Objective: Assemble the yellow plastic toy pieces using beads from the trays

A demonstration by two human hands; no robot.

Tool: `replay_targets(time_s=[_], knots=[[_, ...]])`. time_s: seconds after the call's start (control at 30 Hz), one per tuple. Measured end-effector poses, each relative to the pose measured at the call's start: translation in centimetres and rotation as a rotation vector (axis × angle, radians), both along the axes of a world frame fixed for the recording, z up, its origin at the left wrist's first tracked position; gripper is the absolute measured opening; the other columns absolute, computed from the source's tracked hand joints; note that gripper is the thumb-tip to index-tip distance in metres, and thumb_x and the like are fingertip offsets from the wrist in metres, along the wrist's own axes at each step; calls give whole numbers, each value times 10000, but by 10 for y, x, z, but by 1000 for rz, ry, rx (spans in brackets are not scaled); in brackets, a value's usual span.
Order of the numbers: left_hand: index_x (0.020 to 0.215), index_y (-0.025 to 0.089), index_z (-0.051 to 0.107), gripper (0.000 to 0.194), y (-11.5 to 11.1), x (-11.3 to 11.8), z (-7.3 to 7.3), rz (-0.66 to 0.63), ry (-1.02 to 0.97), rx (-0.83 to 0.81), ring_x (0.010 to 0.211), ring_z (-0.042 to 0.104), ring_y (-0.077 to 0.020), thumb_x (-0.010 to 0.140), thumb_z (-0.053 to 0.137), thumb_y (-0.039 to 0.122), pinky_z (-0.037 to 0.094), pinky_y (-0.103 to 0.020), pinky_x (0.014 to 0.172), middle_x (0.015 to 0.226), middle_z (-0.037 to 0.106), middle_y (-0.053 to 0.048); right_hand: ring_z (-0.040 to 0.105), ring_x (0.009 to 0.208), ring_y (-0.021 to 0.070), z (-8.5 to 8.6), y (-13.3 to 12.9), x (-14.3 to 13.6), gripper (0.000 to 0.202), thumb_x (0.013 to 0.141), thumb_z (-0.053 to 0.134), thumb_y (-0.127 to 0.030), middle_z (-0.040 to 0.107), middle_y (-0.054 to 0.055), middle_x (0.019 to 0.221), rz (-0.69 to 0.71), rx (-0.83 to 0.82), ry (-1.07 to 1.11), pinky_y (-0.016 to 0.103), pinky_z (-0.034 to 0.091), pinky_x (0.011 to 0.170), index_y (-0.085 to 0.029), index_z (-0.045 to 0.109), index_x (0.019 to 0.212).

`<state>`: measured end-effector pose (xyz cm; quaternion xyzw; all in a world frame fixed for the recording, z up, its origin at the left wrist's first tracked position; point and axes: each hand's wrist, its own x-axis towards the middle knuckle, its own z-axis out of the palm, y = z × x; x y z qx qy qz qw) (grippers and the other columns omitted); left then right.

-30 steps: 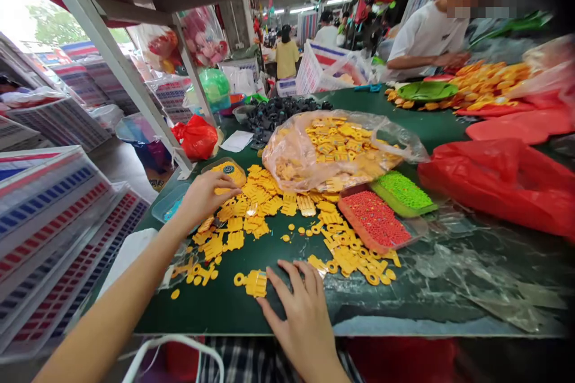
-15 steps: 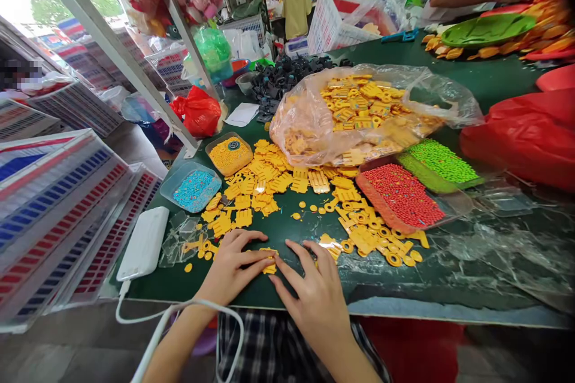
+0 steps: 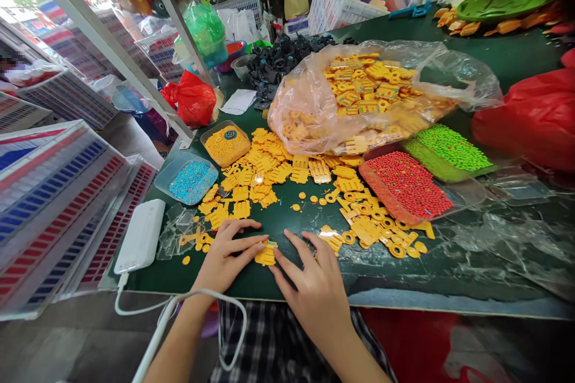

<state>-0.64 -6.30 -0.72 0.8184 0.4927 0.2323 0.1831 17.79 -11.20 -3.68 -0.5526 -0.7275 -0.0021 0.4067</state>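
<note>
Near the table's front edge, a small flat yellow plastic piece (image 3: pixel 266 254) with raised bars and a bluish strip along its top lies between my hands. My left hand (image 3: pixel 228 255) pinches its upper left side with thumb and index finger, the other fingers curled behind. On the other side is my right hand (image 3: pixel 314 278), its fingers spread and the index fingertip touching the piece's right edge. Whether anything small sits under that fingertip is hidden. Just beyond my right fingers is another yellow barred piece (image 3: pixel 331 239). Loose yellow parts (image 3: pixel 265 170) are heaped farther back.
Trays of blue beads (image 3: pixel 191 182), yellow beads (image 3: pixel 227 145), red beads (image 3: pixel 406 185) and green beads (image 3: pixel 453 152) flank the yellow parts. Behind them lies a clear bag (image 3: pixel 305 102) of yellow pieces. A white power bank (image 3: pixel 140 235) has a cable (image 3: pixel 179 297) crossing above my left forearm.
The view has tilted and shifted slightly, moving the table upward in the picture. More of the yellow piece's face now shows between my hands; both hands stay beside it.
</note>
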Motion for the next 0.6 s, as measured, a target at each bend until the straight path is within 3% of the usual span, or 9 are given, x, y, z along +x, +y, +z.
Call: replay_targets(time_s=[0.37, 0.5, 0.6], knots=[[1065, 355, 749, 220, -2, 7, -1, -85, 61, 60, 1024, 534, -224, 942, 567, 335, 483, -404, 909, 1239, 646, -48, 519, 1079, 238, 1, -2, 0, 183, 916, 570, -314, 691, 31, 1155, -7, -39, -1, 402, 420, 962, -262, 733, 981], [1010, 256, 770, 261, -3, 3, 4, 133, -79, 106, 964, 614, -208, 951, 536, 358, 528, -349, 837, 1034, 709, -71, 518, 1091, 233, 0, -2, 0, 159, 895, 607, -335, 687, 32, 1148, -5, -43, 6, 393, 415, 964, -270, 730, 971], [921, 206, 772, 309, 7, 1, 21, 261, -127, 158, 877, 658, -196, 939, 532, 400, 542, -321, 800, 917, 725, -62, 512, 1111, 238, 1, -2, 0, 210, 896, 598, -385, 675, 36, 1179, 14, -37, -3, 396, 413, 971, -273, 713, 1032]])
